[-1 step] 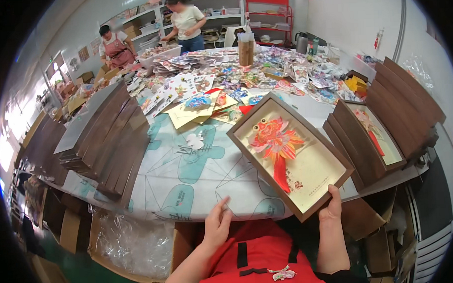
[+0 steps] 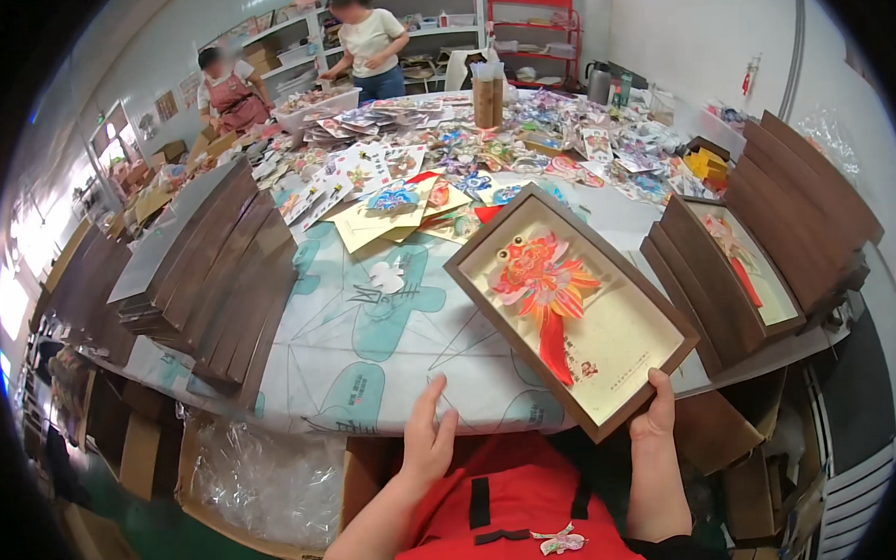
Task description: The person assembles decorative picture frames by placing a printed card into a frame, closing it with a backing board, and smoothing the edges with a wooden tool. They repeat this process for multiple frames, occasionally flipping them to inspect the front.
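Note:
My right hand (image 2: 654, 409) grips the lower right corner of a brown shadow-box frame (image 2: 682, 351), thumb on its edge. The frame is held tilted above the table's near right part. Inside, on a cream backing, sits a red and orange paper goldfish (image 2: 545, 277) with a red tassel (image 2: 553, 347) hanging from it. My left hand (image 2: 429, 441) is open and holds nothing, fingers apart, at the table's near edge, left of the frame and not touching it. A small white cut-out (image 2: 387, 277) lies on the printed white and teal table cover (image 2: 371, 332).
Stacked brown frames stand at left (image 2: 207, 288) and right (image 2: 800, 184); one framed piece (image 2: 754, 269) leans at right. Cards (image 2: 372, 218) and colourful cut-outs cover the far table around brown cylinders (image 2: 488, 101). Below is a carton of clear plastic (image 2: 268, 484). Two people work beyond.
My left hand has shifted slightly up and left, its fingers more spread. The frame has tilted very slightly in my right hand, which keeps its grip.

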Action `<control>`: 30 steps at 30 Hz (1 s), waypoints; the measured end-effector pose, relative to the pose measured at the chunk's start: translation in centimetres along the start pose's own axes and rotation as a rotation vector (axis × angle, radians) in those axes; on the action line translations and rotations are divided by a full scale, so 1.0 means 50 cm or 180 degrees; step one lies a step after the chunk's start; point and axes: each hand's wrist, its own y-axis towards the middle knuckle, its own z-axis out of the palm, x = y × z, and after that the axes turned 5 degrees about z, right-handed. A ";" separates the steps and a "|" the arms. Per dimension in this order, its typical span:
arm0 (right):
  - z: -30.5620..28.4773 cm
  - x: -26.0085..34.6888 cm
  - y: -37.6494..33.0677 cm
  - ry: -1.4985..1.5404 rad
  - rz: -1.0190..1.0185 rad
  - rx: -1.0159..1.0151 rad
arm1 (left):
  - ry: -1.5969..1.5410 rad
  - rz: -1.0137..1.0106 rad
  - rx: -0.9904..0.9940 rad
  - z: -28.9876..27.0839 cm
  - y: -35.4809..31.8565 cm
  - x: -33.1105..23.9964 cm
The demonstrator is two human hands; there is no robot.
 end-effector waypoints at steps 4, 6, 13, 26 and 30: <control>-0.029 -0.031 -0.038 -0.0114 0.0314 0.0234 | 0.1352 0.0679 0.0150 -0.007 0.114 0.006; -0.033 -0.046 -0.053 -0.0103 0.0559 0.0329 | 0.2057 0.0475 0.0128 -0.009 0.177 0.007; 0.061 -0.091 -0.113 -0.0474 0.0587 0.0825 | 0.2362 0.0792 -0.0089 0.117 0.246 -0.037; 0.035 -0.085 -0.083 -0.0244 0.0678 0.0686 | 0.2204 0.0777 0.0618 0.038 0.223 -0.006; 0.046 -0.086 -0.093 -0.0236 0.0657 0.0768 | 0.2889 0.0605 0.0294 -0.014 0.262 0.062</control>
